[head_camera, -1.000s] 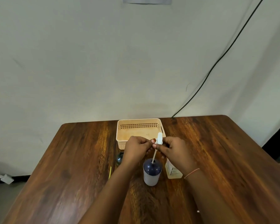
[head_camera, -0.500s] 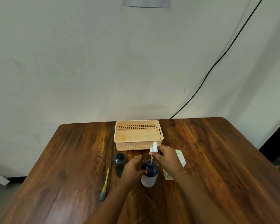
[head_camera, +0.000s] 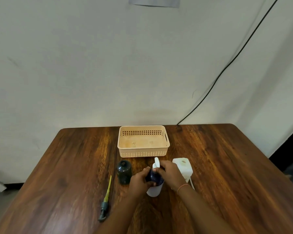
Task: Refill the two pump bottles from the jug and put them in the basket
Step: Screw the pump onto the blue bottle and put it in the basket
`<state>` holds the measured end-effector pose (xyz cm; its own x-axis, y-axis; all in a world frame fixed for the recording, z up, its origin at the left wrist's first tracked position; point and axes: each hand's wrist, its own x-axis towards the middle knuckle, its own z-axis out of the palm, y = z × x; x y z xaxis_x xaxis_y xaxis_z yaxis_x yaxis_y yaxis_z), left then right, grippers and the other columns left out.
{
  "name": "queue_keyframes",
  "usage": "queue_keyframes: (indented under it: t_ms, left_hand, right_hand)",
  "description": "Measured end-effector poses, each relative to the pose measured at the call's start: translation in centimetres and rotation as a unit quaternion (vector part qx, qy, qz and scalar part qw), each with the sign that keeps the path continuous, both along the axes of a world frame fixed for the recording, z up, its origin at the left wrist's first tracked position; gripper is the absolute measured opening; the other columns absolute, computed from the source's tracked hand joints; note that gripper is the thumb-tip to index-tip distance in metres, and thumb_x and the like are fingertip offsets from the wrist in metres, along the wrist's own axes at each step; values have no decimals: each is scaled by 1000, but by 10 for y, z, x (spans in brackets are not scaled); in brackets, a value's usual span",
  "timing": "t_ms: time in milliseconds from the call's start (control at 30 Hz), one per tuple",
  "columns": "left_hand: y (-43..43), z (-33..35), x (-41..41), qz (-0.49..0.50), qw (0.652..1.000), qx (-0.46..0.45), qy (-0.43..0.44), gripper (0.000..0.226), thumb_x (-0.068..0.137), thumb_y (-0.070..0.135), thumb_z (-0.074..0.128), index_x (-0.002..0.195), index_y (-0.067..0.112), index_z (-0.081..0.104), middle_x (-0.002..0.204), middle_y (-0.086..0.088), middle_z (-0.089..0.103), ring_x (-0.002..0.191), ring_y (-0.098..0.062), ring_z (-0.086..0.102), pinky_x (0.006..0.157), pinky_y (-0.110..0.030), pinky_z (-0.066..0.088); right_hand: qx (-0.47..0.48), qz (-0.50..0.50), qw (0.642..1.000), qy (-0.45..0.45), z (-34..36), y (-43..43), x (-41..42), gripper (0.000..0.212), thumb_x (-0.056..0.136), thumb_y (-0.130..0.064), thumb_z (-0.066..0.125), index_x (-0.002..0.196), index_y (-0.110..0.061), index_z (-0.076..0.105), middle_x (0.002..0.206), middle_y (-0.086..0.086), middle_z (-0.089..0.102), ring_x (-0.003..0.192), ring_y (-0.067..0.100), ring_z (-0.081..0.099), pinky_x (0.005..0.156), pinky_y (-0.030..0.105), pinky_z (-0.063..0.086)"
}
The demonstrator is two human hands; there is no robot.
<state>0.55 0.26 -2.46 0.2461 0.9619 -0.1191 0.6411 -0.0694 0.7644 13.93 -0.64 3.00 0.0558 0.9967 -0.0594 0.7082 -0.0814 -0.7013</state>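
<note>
A pump bottle with a white body and a dark blue top (head_camera: 154, 190) stands on the wooden table (head_camera: 227, 174). My left hand (head_camera: 139, 180) grips its side. My right hand (head_camera: 169, 171) holds the white pump head (head_camera: 156, 163), which sits down on the bottle's neck. A dark green bottle (head_camera: 124, 171) without a pump stands just left of it. Its pump with a yellow tube (head_camera: 106, 198) lies on the table further left. The white jug (head_camera: 183, 167) stands to the right, partly behind my right hand. The peach basket (head_camera: 143, 153) sits behind them with nothing in it.
A black cable (head_camera: 227, 66) runs down the wall to the table's back edge. The wall stands right behind the table. The table's right edge drops off beside a dark gap at the far right.
My right hand has lowered the white pump, tube first, into the blue-topped bottle until its head sits on the neck. My left hand has dropped from the pump to the bottle's side.
</note>
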Motion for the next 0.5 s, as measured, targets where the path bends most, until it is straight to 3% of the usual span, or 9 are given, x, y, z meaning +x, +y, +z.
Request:
queue_keyframes:
  t_ms: [300, 433, 500]
  left_hand:
    - [3, -1, 1, 14, 999, -21, -25, 61, 84, 11, 66, 140, 14, 43, 139, -2, 54, 131, -17, 47, 108, -26, 37]
    - [4, 1, 0, 15, 999, -26, -26, 63, 81, 11, 68, 140, 14, 43, 137, -3, 55, 130, -18, 49, 108, -27, 38]
    - [4, 2, 0, 11, 999, -26, -24, 63, 82, 12, 68, 140, 14, 43, 136, -3, 56, 128, -18, 50, 107, -27, 40]
  right_hand:
    - [-23, -1, 1000, -14, -22, 1, 2, 29, 91, -25, 53, 113, -8, 60, 112, 13, 56, 101, 23, 56, 78, 17, 38]
    - [-21, 30, 999, 20, -27, 0, 4, 40, 90, -15, 54, 130, -14, 49, 116, 8, 52, 109, 20, 51, 86, 17, 39]
    - [-8, 10, 998, 55, -30, -1, 4, 37, 88, -11, 56, 125, -14, 54, 109, 5, 53, 106, 19, 52, 82, 11, 41]
